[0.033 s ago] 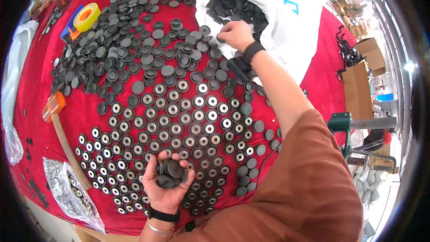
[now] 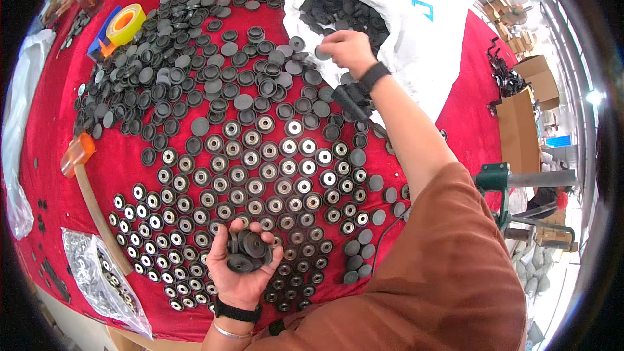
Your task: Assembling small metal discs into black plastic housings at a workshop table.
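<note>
My left hand (image 2: 239, 288) is palm up near the front, its fingers curled round a small heap of black round caps (image 2: 252, 246). Beneath and around it stand rows of black wheels with shiny metal bearing rings (image 2: 283, 186). Farther off, my right hand (image 2: 351, 51) pinches a single dark disc-shaped cap (image 2: 322, 54) between thumb and fingers. It is at the mouth of a white bag (image 2: 422, 45) full of similar black caps. A black cylindrical piece (image 2: 350, 102) lies below my right wrist.
Loose black caps (image 2: 175, 71) spread over the red cloth (image 2: 478, 110) at the far left. An orange-headed mallet (image 2: 97, 211), yellow tape (image 2: 125, 24) and a clear bag of metal parts (image 2: 104, 279) lie left. A green metal fixture (image 2: 495, 182) and cardboard boxes (image 2: 520, 130) stand right.
My right hand has shifted slightly to the right, and the cap in its fingers now shows more of its flat face. My left hand has stayed in place.
</note>
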`<state>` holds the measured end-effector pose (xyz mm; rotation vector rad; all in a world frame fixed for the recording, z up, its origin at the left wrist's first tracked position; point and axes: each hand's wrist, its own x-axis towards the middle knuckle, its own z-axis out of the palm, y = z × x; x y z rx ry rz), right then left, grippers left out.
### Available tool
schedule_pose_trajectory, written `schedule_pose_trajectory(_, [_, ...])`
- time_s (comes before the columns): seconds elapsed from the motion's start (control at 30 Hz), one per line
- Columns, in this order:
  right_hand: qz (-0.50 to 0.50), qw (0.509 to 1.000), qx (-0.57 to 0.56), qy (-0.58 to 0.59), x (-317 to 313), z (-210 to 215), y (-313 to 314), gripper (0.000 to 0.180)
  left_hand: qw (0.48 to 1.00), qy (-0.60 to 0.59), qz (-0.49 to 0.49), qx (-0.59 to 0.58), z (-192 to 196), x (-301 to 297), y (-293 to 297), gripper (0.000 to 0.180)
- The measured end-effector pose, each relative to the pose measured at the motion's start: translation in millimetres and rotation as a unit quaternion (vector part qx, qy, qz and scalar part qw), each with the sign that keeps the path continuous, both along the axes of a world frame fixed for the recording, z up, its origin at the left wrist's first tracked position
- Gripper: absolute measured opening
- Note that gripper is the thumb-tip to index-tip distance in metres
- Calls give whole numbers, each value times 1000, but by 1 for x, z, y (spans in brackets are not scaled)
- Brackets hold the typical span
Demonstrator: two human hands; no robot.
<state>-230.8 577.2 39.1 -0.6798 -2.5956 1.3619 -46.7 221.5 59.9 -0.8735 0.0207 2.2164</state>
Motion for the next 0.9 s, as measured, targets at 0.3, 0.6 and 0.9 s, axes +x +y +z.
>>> schedule_pose_trajectory(0.3, [163, 952, -241, -97, 130, 120, -86, 21, 1000, 14, -4, 14, 5, 4, 4, 31])
schedule_pose_trajectory(0.6, [352, 916, -30, 193, 262, 97, -211, 12, 990, 72, -104, -66, 32, 64, 13, 36])
schedule_pose_trajectory(0.9, [249, 930, -30, 268, 310, 111, -221, 9, 898, 302, -219, -233, 36, 100, -6, 37])
